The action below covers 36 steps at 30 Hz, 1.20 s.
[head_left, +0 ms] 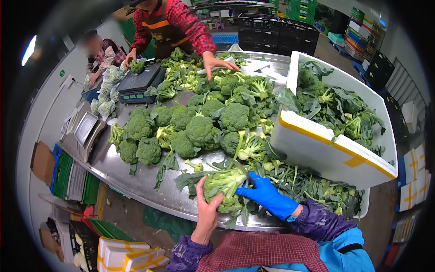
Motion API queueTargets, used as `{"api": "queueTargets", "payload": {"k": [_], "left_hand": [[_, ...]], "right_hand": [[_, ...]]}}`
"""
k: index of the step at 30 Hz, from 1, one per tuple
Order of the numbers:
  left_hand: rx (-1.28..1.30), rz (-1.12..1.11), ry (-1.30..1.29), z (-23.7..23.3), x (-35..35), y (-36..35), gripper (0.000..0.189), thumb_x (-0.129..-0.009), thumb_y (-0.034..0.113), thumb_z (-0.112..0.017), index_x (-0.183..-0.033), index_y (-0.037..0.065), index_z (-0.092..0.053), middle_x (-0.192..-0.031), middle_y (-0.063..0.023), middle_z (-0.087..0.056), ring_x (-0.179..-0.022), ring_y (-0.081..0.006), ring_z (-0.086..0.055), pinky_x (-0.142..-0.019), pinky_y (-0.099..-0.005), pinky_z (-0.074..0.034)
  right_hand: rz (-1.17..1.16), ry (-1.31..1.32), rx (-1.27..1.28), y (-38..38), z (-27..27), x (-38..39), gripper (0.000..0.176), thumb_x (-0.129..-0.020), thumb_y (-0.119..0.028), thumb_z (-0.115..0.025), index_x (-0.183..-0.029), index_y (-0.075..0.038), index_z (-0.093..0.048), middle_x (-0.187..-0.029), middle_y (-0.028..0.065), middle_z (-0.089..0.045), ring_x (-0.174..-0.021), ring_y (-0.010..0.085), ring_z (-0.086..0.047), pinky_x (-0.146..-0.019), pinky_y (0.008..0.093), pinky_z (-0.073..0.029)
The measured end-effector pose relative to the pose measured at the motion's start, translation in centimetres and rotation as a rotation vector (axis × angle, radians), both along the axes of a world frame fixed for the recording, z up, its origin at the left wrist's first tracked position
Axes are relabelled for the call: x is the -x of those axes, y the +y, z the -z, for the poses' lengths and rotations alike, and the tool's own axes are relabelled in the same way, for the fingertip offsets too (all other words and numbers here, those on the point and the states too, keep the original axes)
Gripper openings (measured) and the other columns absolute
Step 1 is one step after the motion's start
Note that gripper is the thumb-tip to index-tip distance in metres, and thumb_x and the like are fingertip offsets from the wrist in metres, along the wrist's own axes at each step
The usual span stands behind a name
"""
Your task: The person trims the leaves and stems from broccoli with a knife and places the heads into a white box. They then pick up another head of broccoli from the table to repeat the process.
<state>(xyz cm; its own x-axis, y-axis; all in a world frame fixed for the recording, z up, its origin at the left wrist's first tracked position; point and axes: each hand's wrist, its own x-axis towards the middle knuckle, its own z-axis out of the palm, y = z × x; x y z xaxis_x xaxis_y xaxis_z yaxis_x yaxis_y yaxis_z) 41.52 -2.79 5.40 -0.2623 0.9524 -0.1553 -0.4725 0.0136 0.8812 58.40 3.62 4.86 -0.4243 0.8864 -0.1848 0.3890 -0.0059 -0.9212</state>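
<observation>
My left hand (207, 209), bare, is wrapped round a broccoli head (223, 185) at the near edge of the metal table, its pale stems turned up and leaves hanging off it. In a blue glove, my right hand (266, 196) is closed on what looks like a knife, whose thin dark blade (244, 169) lies against the stalk end of that broccoli. The glove hides the handle. Just beyond my hands, several broccoli heads (199, 130) are spread over the table, some with leaves on. Cut leaves and stems (324, 190) are heaped to the right of my glove.
A white foam box (326, 149) with yellow tape, full of leafy broccoli, stands tilted at the right. Across the metal table (149, 179), a co-worker's hand (217, 63) reaches over the heap. Scales (140, 77) and net-wrapped heads (107, 90) are at the far left, near another person.
</observation>
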Motion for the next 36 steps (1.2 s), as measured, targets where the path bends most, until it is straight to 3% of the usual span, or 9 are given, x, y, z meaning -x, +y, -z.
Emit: {"api": "queueTargets", "payload": {"k": [2,6,9,11,17,23,29,32,36], "left_hand": [[-0.006,0.005,-0.012,-0.2,-0.1,0.0,0.065,-0.070,-0.001,-0.059,-0.129,0.004,-0.031,-0.121,-0.0108,-0.039,-0.111,-0.0206,-0.043,-0.095,-0.0328,-0.036],[-0.008,0.040,0.036,0.8,0.6,-0.1,0.064,-0.070,-0.001,-0.057,-0.129,0.003,-0.033,-0.123,-0.0105,-0.038,-0.111,-0.0208,-0.043,-0.095,-0.0327,-0.036],[-0.006,0.060,0.032,0.3,1.2,-0.1,0.066,-0.067,0.000,-0.061,-0.128,0.004,-0.037,-0.124,-0.0109,-0.040,-0.113,-0.0206,-0.042,-0.096,-0.0324,-0.035],[-0.087,0.156,0.517,-0.3,2.5,0.0,0.067,-0.063,0.001,-0.065,-0.126,0.004,-0.041,-0.124,-0.0115,-0.043,-0.115,-0.0205,-0.042,-0.097,-0.0323,-0.034],[-0.218,0.093,0.822,-1.1,3.3,0.3,0.067,-0.058,0.004,-0.069,-0.121,0.005,-0.047,-0.125,-0.0157,-0.044,-0.118,-0.0280,-0.042,-0.099,-0.0356,-0.033],[-0.245,0.202,1.023,-0.7,2.8,-0.4,0.066,-0.057,0.007,-0.069,-0.120,0.006,-0.048,-0.126,-0.0172,-0.043,-0.119,-0.0294,-0.041,-0.100,-0.0360,-0.032],[-0.023,0.205,0.257,0.1,4.6,0.3,0.068,-0.065,0.004,-0.067,-0.128,0.008,-0.039,-0.127,-0.0119,-0.043,-0.116,-0.0270,-0.045,-0.098,-0.0375,-0.035],[0.023,0.066,-0.479,-2.0,6.8,4.3,0.057,-0.084,0.020,-0.057,-0.133,0.015,-0.028,-0.131,-0.0147,-0.037,-0.121,-0.0327,-0.038,-0.098,-0.0562,-0.033],[-0.219,0.012,-0.469,-5.8,8.0,6.9,0.067,-0.085,0.026,-0.058,-0.137,0.018,-0.017,-0.141,-0.0226,-0.010,-0.123,-0.0377,-0.032,-0.098,-0.0552,-0.033]], "right_hand": [[0.009,-0.002,0.044,-0.4,-0.3,0.0,0.059,-0.074,-0.049,-0.065,-0.111,-0.004,-0.052,-0.075,0.0152,-0.062,-0.067,0.0296,-0.060,-0.060,0.0364,-0.046],[-0.086,-0.211,-0.092,-0.3,-3.2,-0.6,0.049,-0.078,-0.044,-0.064,-0.107,-0.005,-0.056,-0.065,0.0152,-0.058,-0.054,0.0257,-0.056,-0.053,0.0365,-0.044],[-0.319,-0.383,-0.288,0.7,-2.6,-2.2,0.040,-0.081,-0.044,-0.058,-0.100,-0.009,-0.060,-0.069,0.0157,-0.060,-0.059,0.0325,-0.058,-0.054,0.0391,-0.045],[-0.566,-0.565,-0.326,1.6,-3.2,-3.9,0.033,-0.084,-0.042,-0.053,-0.095,-0.013,-0.063,-0.070,0.0147,-0.060,-0.064,0.0335,-0.059,-0.056,0.0410,-0.047],[-0.280,-0.292,-0.746,2.0,-4.6,-4.1,0.016,-0.084,-0.027,-0.053,-0.088,-0.012,-0.057,-0.073,0.0128,-0.060,-0.064,0.0337,-0.059,-0.054,0.0424,-0.046],[-0.279,-1.072,-0.606,3.8,0.0,-5.1,0.009,-0.075,-0.011,-0.054,-0.084,-0.009,-0.054,-0.064,0.0143,-0.057,-0.060,0.0339,-0.058,-0.048,0.0432,-0.044],[-0.235,-0.818,-0.540,2.5,0.3,-7.1,0.021,-0.082,-0.028,-0.053,-0.079,-0.007,-0.056,-0.066,0.0165,-0.059,-0.063,0.0352,-0.059,-0.054,0.0461,-0.046],[-0.207,-0.767,-0.348,1.6,1.3,-6.8,0.028,-0.082,-0.036,-0.055,-0.085,-0.009,-0.060,-0.074,0.0166,-0.062,-0.070,0.0356,-0.060,-0.059,0.0458,-0.047],[-0.182,-0.553,-0.176,-0.4,2.7,-6.7,0.033,-0.082,-0.040,-0.055,-0.092,-0.009,-0.063,-0.080,0.0176,-0.063,-0.075,0.0357,-0.060,-0.064,0.0427,-0.048]]}}
